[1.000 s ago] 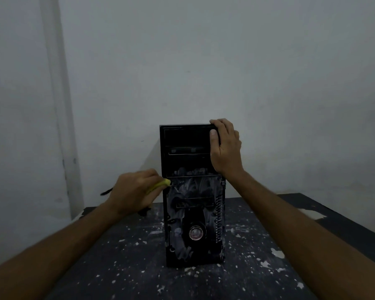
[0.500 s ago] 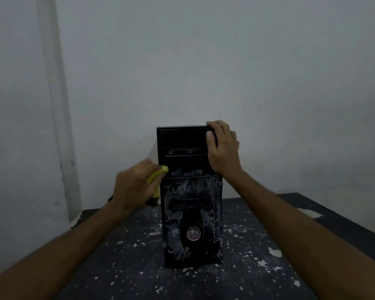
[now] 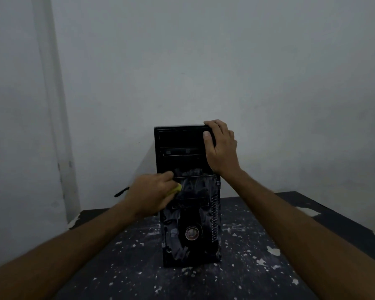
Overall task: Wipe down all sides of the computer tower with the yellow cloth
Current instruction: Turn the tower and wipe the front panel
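Computer tower (image 3: 187,213) stood upright on the black speckled table (image 3: 126,267), long axis vertical, front panel w/ drive bays facing the camera. Vs 0.5 s ago: left hand (image 3: 152,193) had dropped lower and slid rightward, from the tower's left edge onto the smeared mid front. Its fingers were curled round the yellow cloth (image 3: 176,189), which peeked out at 3 o'clock of the fist, pressed to the panel. Right hand (image 3: 221,146) stayed gripping the top corner at 1 o'clock, fingers wrapped over the top, thumb on the front.
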`<state>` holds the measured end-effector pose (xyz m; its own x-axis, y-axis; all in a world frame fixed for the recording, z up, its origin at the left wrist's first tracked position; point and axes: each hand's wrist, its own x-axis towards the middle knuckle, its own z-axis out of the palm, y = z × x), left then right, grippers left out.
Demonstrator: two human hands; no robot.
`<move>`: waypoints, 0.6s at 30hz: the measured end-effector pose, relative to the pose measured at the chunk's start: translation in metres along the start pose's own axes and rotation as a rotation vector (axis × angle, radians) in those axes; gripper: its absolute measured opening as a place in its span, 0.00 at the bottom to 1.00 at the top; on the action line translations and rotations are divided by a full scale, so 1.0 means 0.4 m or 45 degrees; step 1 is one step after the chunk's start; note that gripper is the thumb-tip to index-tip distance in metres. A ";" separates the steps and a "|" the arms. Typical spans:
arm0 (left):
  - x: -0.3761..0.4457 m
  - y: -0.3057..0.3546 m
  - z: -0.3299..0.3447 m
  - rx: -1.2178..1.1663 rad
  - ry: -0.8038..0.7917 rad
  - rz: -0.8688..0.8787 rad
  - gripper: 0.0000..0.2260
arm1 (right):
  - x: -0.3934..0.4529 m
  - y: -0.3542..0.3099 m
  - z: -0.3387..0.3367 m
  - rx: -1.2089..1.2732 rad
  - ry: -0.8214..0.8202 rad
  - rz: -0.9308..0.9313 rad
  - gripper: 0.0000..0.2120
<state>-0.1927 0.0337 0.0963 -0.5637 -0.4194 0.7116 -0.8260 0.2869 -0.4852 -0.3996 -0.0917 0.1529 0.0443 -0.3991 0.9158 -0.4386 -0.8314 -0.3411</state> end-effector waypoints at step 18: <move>0.046 0.016 0.009 0.011 -0.059 0.003 0.15 | 0.003 0.004 -0.009 0.025 -0.033 0.005 0.20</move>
<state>-0.2082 0.0247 0.1044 -0.5650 -0.4583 0.6861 -0.8245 0.2806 -0.4914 -0.4036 -0.0922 0.1543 0.0655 -0.4122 0.9087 -0.4212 -0.8370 -0.3493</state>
